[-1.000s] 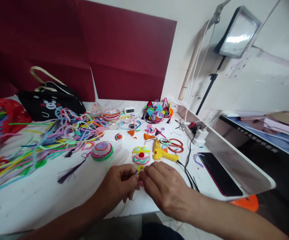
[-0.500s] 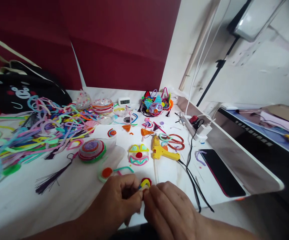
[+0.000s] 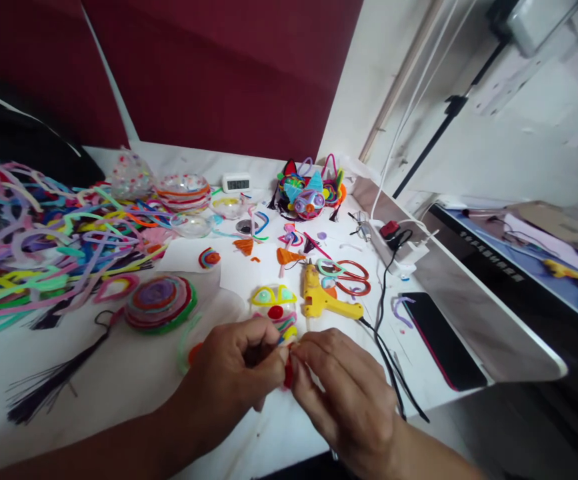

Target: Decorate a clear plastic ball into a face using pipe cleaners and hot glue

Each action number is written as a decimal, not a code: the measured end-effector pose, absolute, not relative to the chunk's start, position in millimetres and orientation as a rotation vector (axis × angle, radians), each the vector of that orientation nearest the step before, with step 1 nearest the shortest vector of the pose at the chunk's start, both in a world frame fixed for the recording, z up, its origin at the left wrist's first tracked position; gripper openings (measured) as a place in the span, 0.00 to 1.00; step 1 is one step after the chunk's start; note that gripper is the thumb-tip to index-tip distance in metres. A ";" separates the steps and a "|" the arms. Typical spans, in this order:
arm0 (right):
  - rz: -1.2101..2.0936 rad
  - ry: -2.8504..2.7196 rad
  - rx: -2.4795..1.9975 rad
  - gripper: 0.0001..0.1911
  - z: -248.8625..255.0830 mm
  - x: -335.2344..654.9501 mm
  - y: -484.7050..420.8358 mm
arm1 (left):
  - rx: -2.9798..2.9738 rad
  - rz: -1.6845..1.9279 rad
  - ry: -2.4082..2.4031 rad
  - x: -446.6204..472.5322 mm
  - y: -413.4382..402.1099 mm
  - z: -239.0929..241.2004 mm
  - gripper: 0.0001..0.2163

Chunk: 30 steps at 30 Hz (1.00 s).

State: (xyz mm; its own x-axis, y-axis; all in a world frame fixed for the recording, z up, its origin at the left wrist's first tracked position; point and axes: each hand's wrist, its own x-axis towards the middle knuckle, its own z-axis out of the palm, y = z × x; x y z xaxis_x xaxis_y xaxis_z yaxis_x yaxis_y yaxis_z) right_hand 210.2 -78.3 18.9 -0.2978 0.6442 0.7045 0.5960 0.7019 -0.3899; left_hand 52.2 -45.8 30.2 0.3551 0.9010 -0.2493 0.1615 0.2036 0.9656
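My left hand [image 3: 233,367] pinches a small curved piece of pipe cleaner [image 3: 289,335] in yellow and blue between thumb and fingers. Close beside it, my right hand [image 3: 349,387] has its fingertips closed on the red strand of the same piece, part of which hangs below between the hands. Fingers hide much of the piece. Just beyond lies a clown face [image 3: 275,311] with yellow-framed eyes and a red nose, its lower part covered by my left hand. A yellow glue gun [image 3: 331,305] rests to its right.
Orange-handled scissors [image 3: 356,277] lie behind the glue gun. A phone [image 3: 446,347], a power strip [image 3: 393,247] and black cables are on the right. Many loose pipe cleaners [image 3: 59,233] spread over the left, near a striped round ornament [image 3: 160,303] with a dark tassel [image 3: 63,373].
Both hands have moved slightly up and now overlap the clown face's lower part. The red strand has shifted from above the yellow arc to below it. The view has tilted and shifted.
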 end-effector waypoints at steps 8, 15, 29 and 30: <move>0.051 -1.979 -0.988 0.14 4.1 208.9 -73.7 | 1.304 0.768 1.145 51.2 -34.8 28.6 0.11; -0.256 -2.361 -1.062 0.11 17.0 208.4 -61.5 | 1.415 0.868 1.285 48.3 -31.1 20.9 0.12; 0.350 -1.937 -1.079 0.07 15.0 205.3 -55.6 | 1.461 0.903 1.225 50.5 -30.1 16.5 0.11; 0.404 -1.897 -1.074 0.06 15.2 206.1 -55.3 | 1.411 0.878 1.217 49.9 -30.0 16.5 0.11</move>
State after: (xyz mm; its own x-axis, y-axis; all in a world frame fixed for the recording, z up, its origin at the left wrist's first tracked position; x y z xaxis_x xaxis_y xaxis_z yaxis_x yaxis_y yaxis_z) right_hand 206.1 -55.3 15.2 -0.2262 0.8094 0.5420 0.5184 0.5711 -0.6365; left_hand 49.9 -30.0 16.5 0.2199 0.9711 -0.0928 0.2189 0.0436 0.9748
